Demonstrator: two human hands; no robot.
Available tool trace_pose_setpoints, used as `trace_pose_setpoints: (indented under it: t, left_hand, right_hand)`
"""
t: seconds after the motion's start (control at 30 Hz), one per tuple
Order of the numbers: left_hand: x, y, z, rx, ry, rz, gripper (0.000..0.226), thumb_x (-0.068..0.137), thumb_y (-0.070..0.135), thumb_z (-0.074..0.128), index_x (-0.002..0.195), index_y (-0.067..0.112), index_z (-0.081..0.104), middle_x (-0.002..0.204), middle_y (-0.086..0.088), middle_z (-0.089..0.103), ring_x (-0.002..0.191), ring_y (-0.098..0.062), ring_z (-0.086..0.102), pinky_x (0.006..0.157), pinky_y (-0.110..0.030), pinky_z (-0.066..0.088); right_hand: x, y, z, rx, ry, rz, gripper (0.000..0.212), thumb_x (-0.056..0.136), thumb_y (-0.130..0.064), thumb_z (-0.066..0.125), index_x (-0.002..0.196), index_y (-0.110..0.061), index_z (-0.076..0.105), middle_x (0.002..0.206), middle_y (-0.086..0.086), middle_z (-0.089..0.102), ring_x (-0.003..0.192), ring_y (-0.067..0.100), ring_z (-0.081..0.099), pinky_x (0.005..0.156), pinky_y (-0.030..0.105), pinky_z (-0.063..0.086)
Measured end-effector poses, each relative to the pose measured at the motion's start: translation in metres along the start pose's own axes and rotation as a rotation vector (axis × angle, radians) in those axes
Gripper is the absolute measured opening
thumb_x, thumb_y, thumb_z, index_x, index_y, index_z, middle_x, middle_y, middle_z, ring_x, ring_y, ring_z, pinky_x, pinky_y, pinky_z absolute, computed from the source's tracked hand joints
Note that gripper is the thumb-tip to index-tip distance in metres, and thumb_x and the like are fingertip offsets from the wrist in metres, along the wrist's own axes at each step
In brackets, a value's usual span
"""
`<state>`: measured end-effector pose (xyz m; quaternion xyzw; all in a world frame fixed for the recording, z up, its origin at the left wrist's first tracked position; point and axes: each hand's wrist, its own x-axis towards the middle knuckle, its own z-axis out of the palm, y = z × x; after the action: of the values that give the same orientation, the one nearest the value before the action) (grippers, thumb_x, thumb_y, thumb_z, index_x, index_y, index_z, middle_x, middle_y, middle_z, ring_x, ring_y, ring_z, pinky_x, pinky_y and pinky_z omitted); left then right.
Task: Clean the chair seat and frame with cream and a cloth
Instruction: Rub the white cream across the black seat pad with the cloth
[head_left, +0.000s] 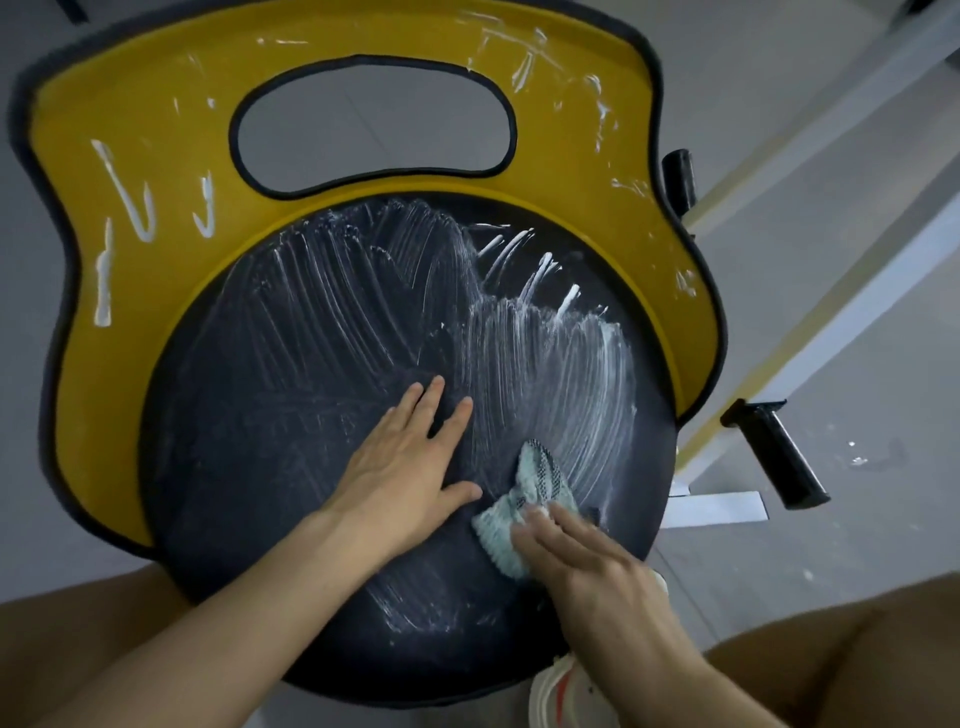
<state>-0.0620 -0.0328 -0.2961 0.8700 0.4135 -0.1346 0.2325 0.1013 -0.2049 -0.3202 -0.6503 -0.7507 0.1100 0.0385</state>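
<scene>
On the dark round seat (249, 467), centre of the head view, we have both hands down. Our left hand (405, 462) lies flat on the seat, palm down, fingers straight and a bit spread, thumb out to the side, holding nothing. Just beside it, our right hand (587, 561) presses the cloth (530, 499) onto the seat. Its fingers lie nearly straight over the cloth's near end, a little blurred, and we see no curl round it. The cloth is pale blue-green, bunched, and its far end sticks out past the fingertips toward the seat's right half.

White cream (550, 353) is smeared in thin arcing streaks over the far and right parts of the seat, with a smaller patch near the front edge. The yellow frame (135, 171) wraps the seat's back and sides, with thicker unwiped cream lines on its left arm and thin smears at top right. An oval opening (374, 119) sits in the frame's top.

Two black handles (774, 457) stick out right of the frame. A white shoe (558, 696) shows below the seat on the grey floor (831, 519).
</scene>
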Motion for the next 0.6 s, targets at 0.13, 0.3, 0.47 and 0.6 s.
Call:
trace_pose_setpoints:
  t: [0.13, 0.3, 0.47, 0.6]
  left_hand:
    - [-0.008, 0.001, 0.003, -0.013, 0.011, 0.003, 0.087, 0.099, 0.058, 0.047, 0.159, 0.032, -0.011, 0.163, 0.002, -0.03, 0.151, -0.016, -0.024, 0.12, -0.03, -0.006]
    - [-0.019, -0.005, 0.008, -0.005, 0.002, -0.007, 0.089, 0.097, 0.059, 0.049, 0.158, 0.035, -0.011, 0.163, 0.004, -0.029, 0.151, -0.014, -0.023, 0.121, -0.031, -0.004]
    - [-0.022, -0.01, 0.007, 0.014, -0.019, -0.015, 0.09, 0.097, 0.06, 0.05, 0.159, 0.035, -0.01, 0.164, 0.004, -0.027, 0.152, -0.015, -0.02, 0.123, -0.033, 0.0]
    - [-0.033, -0.007, 0.013, 0.008, -0.015, -0.039, 0.088, 0.097, 0.059, 0.049, 0.159, 0.035, -0.009, 0.164, 0.006, -0.026, 0.152, -0.014, -0.019, 0.124, -0.034, 0.002]
  right_hand:
    - [0.062, 0.06, -0.028, -0.035, 0.014, 0.261, 0.059, 0.081, -0.003, 0.069, 0.134, -0.023, 0.054, 0.148, 0.0, 0.049, 0.131, 0.022, 0.052, 0.087, 0.036, 0.057]
    - [0.069, 0.056, -0.03, -0.061, 0.085, 0.35, 0.05, 0.084, -0.002, 0.066, 0.13, -0.018, 0.054, 0.142, 0.003, 0.053, 0.126, 0.022, 0.055, 0.082, 0.034, 0.057]
    - [-0.009, -0.017, -0.003, -0.003, -0.016, -0.009, 0.052, 0.084, -0.013, 0.05, 0.136, -0.009, 0.057, 0.143, 0.008, 0.053, 0.134, 0.028, 0.048, 0.11, 0.04, 0.04]
    - [0.015, 0.015, -0.009, -0.039, 0.015, -0.019, 0.054, 0.082, -0.005, 0.063, 0.135, -0.014, 0.058, 0.141, 0.006, 0.056, 0.131, 0.027, 0.051, 0.107, 0.039, 0.042]
